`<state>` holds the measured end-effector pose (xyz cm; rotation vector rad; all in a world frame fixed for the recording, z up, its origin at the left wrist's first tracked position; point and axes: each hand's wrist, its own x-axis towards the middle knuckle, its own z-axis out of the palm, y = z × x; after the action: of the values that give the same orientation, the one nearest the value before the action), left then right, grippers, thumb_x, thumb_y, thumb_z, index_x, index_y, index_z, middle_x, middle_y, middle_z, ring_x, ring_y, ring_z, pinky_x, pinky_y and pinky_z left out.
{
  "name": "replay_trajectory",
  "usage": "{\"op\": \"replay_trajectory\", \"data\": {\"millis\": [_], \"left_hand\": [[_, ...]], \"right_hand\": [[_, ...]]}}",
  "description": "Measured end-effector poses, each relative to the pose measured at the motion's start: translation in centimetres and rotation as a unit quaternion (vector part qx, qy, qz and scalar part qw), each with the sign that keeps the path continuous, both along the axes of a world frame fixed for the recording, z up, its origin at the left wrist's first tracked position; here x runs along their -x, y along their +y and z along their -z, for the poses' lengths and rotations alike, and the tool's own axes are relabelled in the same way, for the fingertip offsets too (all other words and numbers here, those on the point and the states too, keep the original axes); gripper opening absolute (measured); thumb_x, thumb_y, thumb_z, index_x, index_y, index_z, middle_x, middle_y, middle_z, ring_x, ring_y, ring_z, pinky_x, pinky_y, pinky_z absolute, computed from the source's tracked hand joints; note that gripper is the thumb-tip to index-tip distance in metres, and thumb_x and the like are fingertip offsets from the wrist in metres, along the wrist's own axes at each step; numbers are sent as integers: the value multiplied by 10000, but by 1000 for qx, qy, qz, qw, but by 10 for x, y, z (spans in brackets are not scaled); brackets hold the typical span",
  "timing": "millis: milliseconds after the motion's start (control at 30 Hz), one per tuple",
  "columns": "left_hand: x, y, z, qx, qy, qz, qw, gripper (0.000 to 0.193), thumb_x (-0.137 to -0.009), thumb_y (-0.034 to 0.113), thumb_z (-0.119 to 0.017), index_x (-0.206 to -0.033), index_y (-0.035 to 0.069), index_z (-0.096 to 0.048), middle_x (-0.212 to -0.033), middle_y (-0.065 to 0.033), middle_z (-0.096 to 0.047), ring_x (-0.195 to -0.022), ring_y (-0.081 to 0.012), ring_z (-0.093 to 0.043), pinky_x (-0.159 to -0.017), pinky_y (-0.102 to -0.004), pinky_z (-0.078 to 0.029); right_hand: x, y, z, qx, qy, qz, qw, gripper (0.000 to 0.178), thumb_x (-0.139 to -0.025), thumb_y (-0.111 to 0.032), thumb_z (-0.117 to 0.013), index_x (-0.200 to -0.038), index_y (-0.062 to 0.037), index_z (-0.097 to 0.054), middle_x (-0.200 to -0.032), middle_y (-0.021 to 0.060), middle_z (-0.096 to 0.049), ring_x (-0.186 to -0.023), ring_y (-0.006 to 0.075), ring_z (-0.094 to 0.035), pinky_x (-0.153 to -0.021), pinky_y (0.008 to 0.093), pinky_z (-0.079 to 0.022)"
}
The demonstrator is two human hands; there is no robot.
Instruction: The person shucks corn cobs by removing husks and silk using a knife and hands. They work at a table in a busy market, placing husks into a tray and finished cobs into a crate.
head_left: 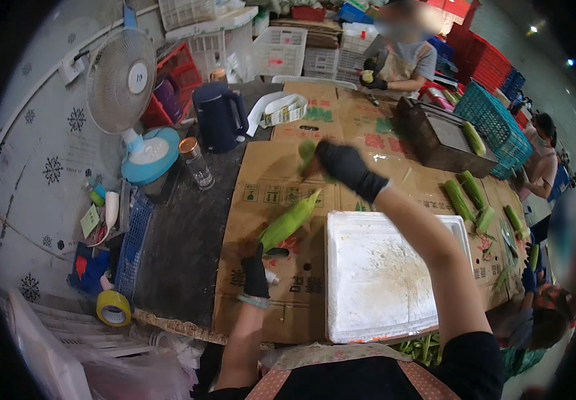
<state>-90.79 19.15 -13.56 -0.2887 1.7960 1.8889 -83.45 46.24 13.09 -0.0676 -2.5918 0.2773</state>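
In my black-gloved left hand [255, 276], closed round its lower end, is an ear of corn [288, 223] in its green husk, tilted with the pointed tip up and to the right. Beyond that tip my right hand [350, 170], also gloved in black, is curled and blurred by motion. A smeared green and brown piece [308, 159] shows at its fingers; what it is I cannot make out. Both hands are above a flattened cardboard sheet [254, 193] on the table. Under my right forearm lies a shallow white foam box [394, 280] with yellowish crumbs on it.
Several green ears [458, 199] lie at the right, near a metal tray [438, 133] and a teal basket [491, 123]. At the left stand a fan [144, 150], a dark kettle [218, 119] and a glass bottle [196, 163]. Another person [401, 63] works across the table.
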Motion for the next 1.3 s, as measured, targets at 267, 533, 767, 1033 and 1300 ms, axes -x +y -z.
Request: {"op": "replay_trajectory", "data": {"millis": [267,533,767,1033,1300], "left_hand": [[-29,-68,-59,12,292,9,956,272,-875,126,-513,-1108,-11,-542,-1025,-119,-590,-919,-205,-556,-791,-292,-435],[-55,4,-100,-83,335,233,909,288,-873,87,-478,-1132,-34,-514,-1136,-92,-531,-1039,-181,-490,-903,-297,-381],[-167,124,-165,-131,485,398,768,293,-874,98,-472,-1127,-41,-520,-1137,-103,-537,-1045,-192,-496,-906,-307,-382],[-350,148,-212,-242,498,508,660,302,-874,112,-465,-1122,-48,-527,-1139,-117,-545,-1051,-205,-503,-910,-318,-384],[-547,69,-212,-214,298,779,508,312,-874,125,-458,-1117,-56,-534,-1140,-130,-552,-1058,-217,-509,-913,-329,-386]], "right_hand": [[-24,-165,143,-2,-15,-230,973,112,-705,-122,-546,-770,-43,-591,-754,125,-557,-680,279,-554,-596,372,-436],[-79,-180,102,223,87,-98,966,178,-751,-173,-541,-876,-54,-586,-885,150,-562,-816,308,-530,-715,377,-403],[-333,-149,111,176,262,359,878,414,-749,-279,-637,-1041,-11,-519,-1123,179,-499,-1063,330,-452,-906,424,-352],[-642,-412,166,161,332,867,334,303,-790,-131,-603,-1066,-34,-525,-999,163,-538,-946,295,-540,-805,353,-433],[-782,-623,195,81,450,889,6,315,-841,-231,-553,-1063,-11,-513,-1043,161,-522,-947,300,-526,-789,390,-441]]}}
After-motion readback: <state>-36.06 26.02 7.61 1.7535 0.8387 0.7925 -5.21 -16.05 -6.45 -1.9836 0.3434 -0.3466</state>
